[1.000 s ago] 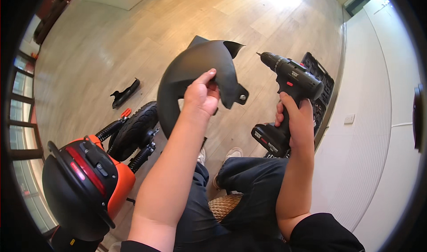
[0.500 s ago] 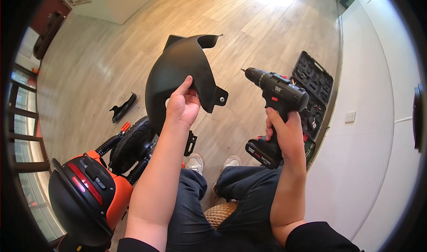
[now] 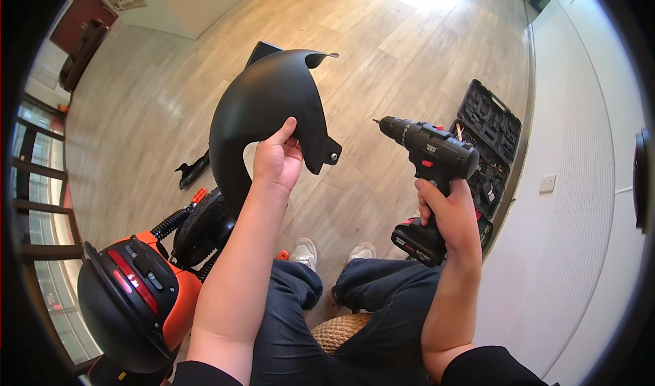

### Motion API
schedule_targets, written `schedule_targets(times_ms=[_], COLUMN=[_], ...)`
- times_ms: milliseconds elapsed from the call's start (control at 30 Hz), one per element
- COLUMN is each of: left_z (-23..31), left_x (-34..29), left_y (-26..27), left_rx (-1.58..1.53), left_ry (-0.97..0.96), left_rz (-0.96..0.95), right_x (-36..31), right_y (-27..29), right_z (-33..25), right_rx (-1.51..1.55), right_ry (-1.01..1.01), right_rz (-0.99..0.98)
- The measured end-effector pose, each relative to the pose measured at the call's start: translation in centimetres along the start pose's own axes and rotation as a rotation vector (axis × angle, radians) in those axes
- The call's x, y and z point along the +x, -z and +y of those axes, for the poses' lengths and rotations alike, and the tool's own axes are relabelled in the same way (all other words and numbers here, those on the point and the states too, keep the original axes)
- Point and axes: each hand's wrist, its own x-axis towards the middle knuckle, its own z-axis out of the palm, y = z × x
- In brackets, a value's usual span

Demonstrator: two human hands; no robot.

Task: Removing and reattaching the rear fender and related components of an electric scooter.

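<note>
At the lower left of the frame, a black and orange vehicle (image 3: 133,287) shows its rear end, with a red tail light (image 3: 133,282) and a thick-treaded black tire (image 3: 199,228) partly hidden by the person's forearm. Above the tire, a small curved black part (image 3: 195,170) lies on the wood-look floor (image 3: 147,123). Left of center, a person's left hand (image 3: 278,164) grips a curved black fender (image 3: 263,89), thumb laid along its outer face and fingers curled at its inner edge. The fender is held up in front of the person, its flared lip toward the top of the frame and a tab with a silver bolt (image 3: 333,157) projecting to the right. At bottom center, dark trousers (image 3: 293,331), white shoes (image 3: 304,251) and a woven seat (image 3: 341,331) are visible. Right of center, the right hand (image 3: 449,215) wraps firmly around the handle of a black cordless drill (image 3: 437,147), its bit pointing toward the upper left, apart from the fender. Behind the drill at right, a black tool case (image 3: 503,128) lies open beside a white wall (image 3: 566,249) with an outlet (image 3: 547,184).
</note>
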Motion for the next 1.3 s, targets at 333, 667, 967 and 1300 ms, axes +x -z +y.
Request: schedule_targets(times_ms=[333, 667, 967, 1300], left_z=[1.1, 2.6, 2.5, 2.3], left_x=[0.4, -0.6, -1.2, -1.5], left_y=[0.5, 1.0, 0.5, 0.2], left_rx=[0.003, -0.036, -0.019, -0.050], left_ry=[-0.153, -0.174, -0.244, -0.217], left_rz=[0.005, 0.091, 0.011, 0.043], right_x=[-0.7, -1.4, -1.7, -1.3], right_y=[0.5, -1.1, -2.5, -2.3], right_z=[-1.3, -0.7, -0.7, -0.6], right_rx=[0.083, 0.085, -0.012, -0.005], right_ry=[-0.014, -0.086, -0.132, -0.148], right_rz=[-0.158, -0.229, -0.305, -0.346])
